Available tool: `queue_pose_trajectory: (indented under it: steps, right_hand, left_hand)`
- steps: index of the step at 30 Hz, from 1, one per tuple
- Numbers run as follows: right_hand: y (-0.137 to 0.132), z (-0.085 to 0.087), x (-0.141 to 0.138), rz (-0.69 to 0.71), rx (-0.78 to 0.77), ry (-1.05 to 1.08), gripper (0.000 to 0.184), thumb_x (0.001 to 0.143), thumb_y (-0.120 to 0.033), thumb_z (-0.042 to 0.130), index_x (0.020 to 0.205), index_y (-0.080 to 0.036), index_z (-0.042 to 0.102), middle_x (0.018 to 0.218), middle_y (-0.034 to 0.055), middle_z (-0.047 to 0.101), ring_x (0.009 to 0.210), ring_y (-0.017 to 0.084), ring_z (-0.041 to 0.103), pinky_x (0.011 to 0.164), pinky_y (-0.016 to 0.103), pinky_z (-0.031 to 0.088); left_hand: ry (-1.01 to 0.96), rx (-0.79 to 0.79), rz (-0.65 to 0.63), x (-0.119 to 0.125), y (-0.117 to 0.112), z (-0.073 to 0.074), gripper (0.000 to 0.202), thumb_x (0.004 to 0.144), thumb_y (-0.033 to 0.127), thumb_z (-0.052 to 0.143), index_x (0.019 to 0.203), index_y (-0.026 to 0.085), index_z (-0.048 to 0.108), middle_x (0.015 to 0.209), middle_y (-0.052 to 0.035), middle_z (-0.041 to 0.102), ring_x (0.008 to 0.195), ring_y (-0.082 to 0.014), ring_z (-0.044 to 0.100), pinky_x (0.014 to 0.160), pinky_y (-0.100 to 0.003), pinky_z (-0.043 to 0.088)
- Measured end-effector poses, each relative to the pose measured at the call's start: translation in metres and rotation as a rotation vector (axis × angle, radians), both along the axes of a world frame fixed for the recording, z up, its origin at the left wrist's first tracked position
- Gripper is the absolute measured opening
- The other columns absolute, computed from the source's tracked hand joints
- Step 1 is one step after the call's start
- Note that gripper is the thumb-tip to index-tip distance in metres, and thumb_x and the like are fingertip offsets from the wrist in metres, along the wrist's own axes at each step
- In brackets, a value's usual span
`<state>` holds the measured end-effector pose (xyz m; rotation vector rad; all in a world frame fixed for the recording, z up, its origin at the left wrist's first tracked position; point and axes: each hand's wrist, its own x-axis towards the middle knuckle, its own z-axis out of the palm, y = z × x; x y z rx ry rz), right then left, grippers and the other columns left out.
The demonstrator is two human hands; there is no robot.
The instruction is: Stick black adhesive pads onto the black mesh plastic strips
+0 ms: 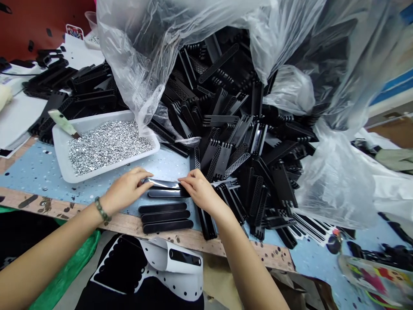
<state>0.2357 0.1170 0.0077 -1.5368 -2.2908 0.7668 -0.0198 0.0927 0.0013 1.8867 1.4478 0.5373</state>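
On the table (38, 181) the tray (60, 148) stands at left, with small metal discs (109, 146) in it; at right of it lies a pile of strips (245, 129), and a plastic bag (135, 56) lies over this pile.

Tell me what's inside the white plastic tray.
Small silver metal pieces fill the white plastic tray, hiding its floor; a pale green-handled tool leans in at one corner.

Your left hand (125, 189) and right hand (198, 187) lie palm-down at centre, close together but not touching, with the fingertips (143, 175) of each directed toward the other. Your left forearm (41, 262) enters from the lower left, and your right forearm (248, 267) rises from the lower edge. Both forearms are bare and converge at the hands.
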Motion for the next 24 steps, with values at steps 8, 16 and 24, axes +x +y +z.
queue_pose_trajectory:
  steps: [8, 16, 24]
  right_hand:
    - [-0.017, 0.006, 0.014, -0.105, 0.121, 0.12, 0.033, 0.096, -0.024, 0.039, 0.116, -0.02, 0.065, 0.106, 0.008, 0.069, 0.1, 0.019, 0.064, 0.091, 0.036, 0.052]
    - [-0.066, -0.008, -0.003, 0.016, 0.258, -0.203, 0.04, 0.096, -0.032, 0.045, 0.133, -0.019, 0.055, 0.138, 0.0096, 0.055, 0.131, 0.032, 0.047, 0.105, 0.055, 0.041]
    - [-0.076, -0.015, 0.01, -0.204, 0.184, 0.166, 0.042, 0.099, -0.027, 0.037, 0.138, -0.017, 0.049, 0.137, 0.0116, 0.055, 0.127, 0.021, 0.052, 0.107, 0.041, 0.045]
  left_hand:
    - [0.345, 0.405, -0.334, 0.032, -0.051, 0.016, 0.115, 0.068, 0.077, 0.059, 0.152, 0.012, 0.014, 0.158, -0.0229, 0.008, 0.144, -0.0426, 0.007, 0.114, -0.061, 0.011]
    - [0.465, 0.284, -0.38, 0.044, -0.043, -0.006, 0.103, 0.074, 0.066, 0.056, 0.149, 0.006, 0.02, 0.156, -0.0238, 0.016, 0.146, -0.036, 0.01, 0.115, -0.059, 0.002]
    - [0.424, 0.319, -0.352, 0.043, -0.04, -0.004, 0.096, 0.074, 0.06, 0.058, 0.148, 0.009, 0.023, 0.152, -0.023, 0.029, 0.142, -0.0365, 0.022, 0.115, -0.06, 0.005]
